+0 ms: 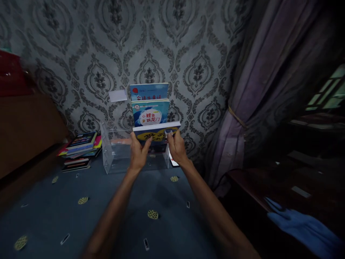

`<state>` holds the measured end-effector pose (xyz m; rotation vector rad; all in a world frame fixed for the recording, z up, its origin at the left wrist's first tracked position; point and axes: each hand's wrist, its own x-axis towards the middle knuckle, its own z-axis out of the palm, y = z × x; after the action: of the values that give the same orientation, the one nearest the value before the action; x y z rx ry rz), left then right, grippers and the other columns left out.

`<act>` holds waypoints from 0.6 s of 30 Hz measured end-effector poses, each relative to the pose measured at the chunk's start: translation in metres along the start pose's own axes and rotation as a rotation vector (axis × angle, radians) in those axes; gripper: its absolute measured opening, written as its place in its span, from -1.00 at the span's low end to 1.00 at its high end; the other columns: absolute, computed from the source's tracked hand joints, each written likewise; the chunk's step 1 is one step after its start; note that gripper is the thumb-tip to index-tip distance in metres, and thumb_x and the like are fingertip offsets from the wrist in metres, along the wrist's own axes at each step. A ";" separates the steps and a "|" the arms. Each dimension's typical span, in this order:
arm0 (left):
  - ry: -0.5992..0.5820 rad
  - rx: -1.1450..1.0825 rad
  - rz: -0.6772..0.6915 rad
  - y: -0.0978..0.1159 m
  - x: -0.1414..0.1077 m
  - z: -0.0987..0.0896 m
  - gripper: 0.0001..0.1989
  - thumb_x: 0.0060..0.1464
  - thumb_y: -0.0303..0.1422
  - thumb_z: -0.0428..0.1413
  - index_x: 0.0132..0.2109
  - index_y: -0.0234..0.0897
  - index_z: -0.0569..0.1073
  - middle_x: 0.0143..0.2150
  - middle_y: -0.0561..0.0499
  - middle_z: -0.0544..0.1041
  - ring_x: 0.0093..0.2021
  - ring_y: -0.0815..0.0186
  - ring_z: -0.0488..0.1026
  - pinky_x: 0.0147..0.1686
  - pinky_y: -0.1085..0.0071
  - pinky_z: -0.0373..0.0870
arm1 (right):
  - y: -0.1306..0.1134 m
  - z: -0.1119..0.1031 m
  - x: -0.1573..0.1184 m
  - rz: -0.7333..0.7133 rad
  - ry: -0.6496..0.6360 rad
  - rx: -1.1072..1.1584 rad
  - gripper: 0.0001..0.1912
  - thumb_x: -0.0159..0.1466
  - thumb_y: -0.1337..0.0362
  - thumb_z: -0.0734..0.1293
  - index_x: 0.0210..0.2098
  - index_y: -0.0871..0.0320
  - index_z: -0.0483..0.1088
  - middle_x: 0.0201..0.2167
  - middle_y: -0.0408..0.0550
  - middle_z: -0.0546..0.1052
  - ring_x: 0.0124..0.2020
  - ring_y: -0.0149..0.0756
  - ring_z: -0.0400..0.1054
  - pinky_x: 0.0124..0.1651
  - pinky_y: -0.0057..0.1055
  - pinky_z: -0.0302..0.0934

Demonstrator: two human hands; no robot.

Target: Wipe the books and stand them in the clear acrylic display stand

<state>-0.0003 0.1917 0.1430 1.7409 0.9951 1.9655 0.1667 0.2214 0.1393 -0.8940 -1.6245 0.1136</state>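
Observation:
A thick dark blue book with a yellow patch (157, 133) is held between my two hands, its white page edge facing up. My left hand (138, 153) grips its left end, thumb on the cover, and my right hand (176, 145) grips the right end. Behind it, a light blue book (151, 112) and a taller blue book (149, 92) stand upright, one behind the other. Below and around them is a clear plastic rack (107, 153) on the blue patterned tabletop (115, 212). The held book's lower part is hard to make out against the rack.
Left of the rack lies a pile of books (82, 145), beside a brown box (27, 126) with a red object (12, 73) on top. A white-screened device (172, 158) is partly hidden behind my right hand. A tied curtain (234, 126) and blue cloth (304, 226) are at right.

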 end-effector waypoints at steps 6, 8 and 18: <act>-0.019 0.026 0.042 -0.013 0.008 -0.001 -0.57 0.20 -0.09 0.20 0.04 -0.21 0.25 -0.04 -0.10 0.52 0.03 0.18 0.51 0.06 0.18 0.47 | 0.001 -0.006 0.005 -0.013 -0.077 0.100 -0.41 0.43 -0.20 0.01 0.09 0.13 0.29 -0.11 0.12 0.56 -0.09 -0.01 0.48 -0.02 -0.01 0.42; -0.033 0.026 0.041 -0.017 0.009 0.000 -0.58 0.20 -0.09 0.19 0.04 -0.20 0.26 -0.05 -0.09 0.51 0.03 0.19 0.50 0.07 0.18 0.46 | 0.004 -0.005 0.006 -0.011 -0.103 0.144 -0.40 0.43 -0.20 0.02 0.13 0.12 0.27 -0.05 0.11 0.55 -0.07 -0.03 0.48 -0.01 -0.02 0.44; -0.068 0.051 0.049 -0.031 0.009 0.001 -0.59 0.22 -0.09 0.17 0.07 -0.19 0.28 -0.02 -0.10 0.52 0.08 0.16 0.49 0.12 0.14 0.44 | 0.021 -0.003 0.005 0.034 -0.177 0.166 -0.32 0.41 -0.26 0.01 0.23 0.10 0.22 -0.07 0.07 0.55 -0.14 -0.07 0.51 -0.13 -0.08 0.50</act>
<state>-0.0075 0.2201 0.1284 1.8634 0.9965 1.9125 0.1795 0.2380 0.1335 -0.8016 -1.7358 0.3545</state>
